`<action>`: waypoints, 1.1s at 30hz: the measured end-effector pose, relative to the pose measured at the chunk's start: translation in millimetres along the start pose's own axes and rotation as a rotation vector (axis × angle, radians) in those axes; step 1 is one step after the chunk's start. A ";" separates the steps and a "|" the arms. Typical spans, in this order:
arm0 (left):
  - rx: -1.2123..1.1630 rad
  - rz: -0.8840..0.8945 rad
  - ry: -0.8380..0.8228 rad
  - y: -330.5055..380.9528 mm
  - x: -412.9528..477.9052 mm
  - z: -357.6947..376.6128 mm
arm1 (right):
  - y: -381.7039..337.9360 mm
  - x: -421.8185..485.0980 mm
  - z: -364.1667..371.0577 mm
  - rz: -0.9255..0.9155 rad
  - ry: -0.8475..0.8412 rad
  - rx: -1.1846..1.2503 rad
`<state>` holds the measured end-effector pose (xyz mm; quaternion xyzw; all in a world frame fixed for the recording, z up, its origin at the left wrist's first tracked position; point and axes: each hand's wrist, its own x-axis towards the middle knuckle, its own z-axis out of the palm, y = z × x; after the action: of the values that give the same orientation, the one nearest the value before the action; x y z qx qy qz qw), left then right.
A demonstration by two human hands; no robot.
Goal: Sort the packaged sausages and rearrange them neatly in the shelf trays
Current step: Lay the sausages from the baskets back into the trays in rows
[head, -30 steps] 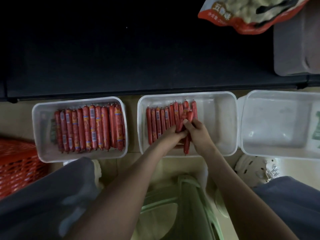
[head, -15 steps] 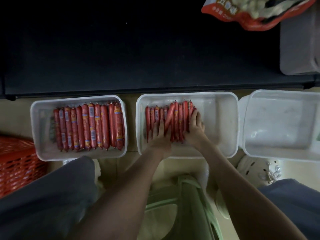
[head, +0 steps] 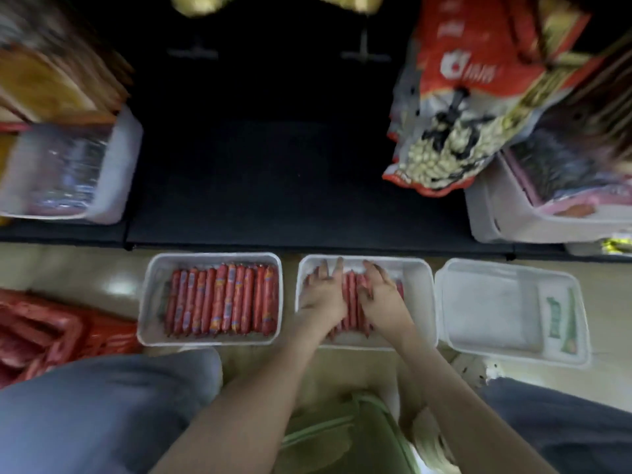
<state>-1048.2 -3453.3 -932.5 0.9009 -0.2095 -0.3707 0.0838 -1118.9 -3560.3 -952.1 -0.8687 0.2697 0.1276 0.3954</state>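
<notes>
Left hand [head: 321, 290] and right hand [head: 381, 294], fingers extended flat, press packaged sausages [head: 352, 302] in middle tray [head: 419, 295]; sausage long axes run 12-to-6 o'clock, both hands equally near.

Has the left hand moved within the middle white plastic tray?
Yes. The left hand slid away from the person; its fingertips now nearly reach the far rim of the middle white plastic tray.

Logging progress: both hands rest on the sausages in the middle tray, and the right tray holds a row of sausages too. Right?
No: the head view shows the right tray holds none. The left hand and right hand do rest on the sausages in the middle tray.
</notes>
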 end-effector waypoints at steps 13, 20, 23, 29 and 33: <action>0.158 -0.155 0.755 -258.5 -241.2 -217.7 | -319.3 -67.2 109.8 -0.870 -0.043 -0.335; -0.178 -0.647 0.615 -446.6 -307.2 -74.5 | -363.9 -82.3 271.6 -1.294 -0.258 -0.796; -0.239 -0.718 0.418 -475.8 -284.6 -14.4 | -356.5 -59.8 316.7 -1.388 -0.301 -0.984; -0.130 -0.790 0.176 -527.3 -197.4 35.7 | -333.3 -21.3 352.8 -1.494 -0.303 -1.017; -0.141 -0.821 0.060 -568.0 -154.8 54.2 | -327.2 -14.0 360.6 -1.587 -0.205 -0.881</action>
<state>-1005.8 -2874.9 -1047.1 0.9120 0.1957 -0.3604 -0.0034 -947.1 -3105.3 -979.9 -0.8559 -0.5165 -0.0139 0.0215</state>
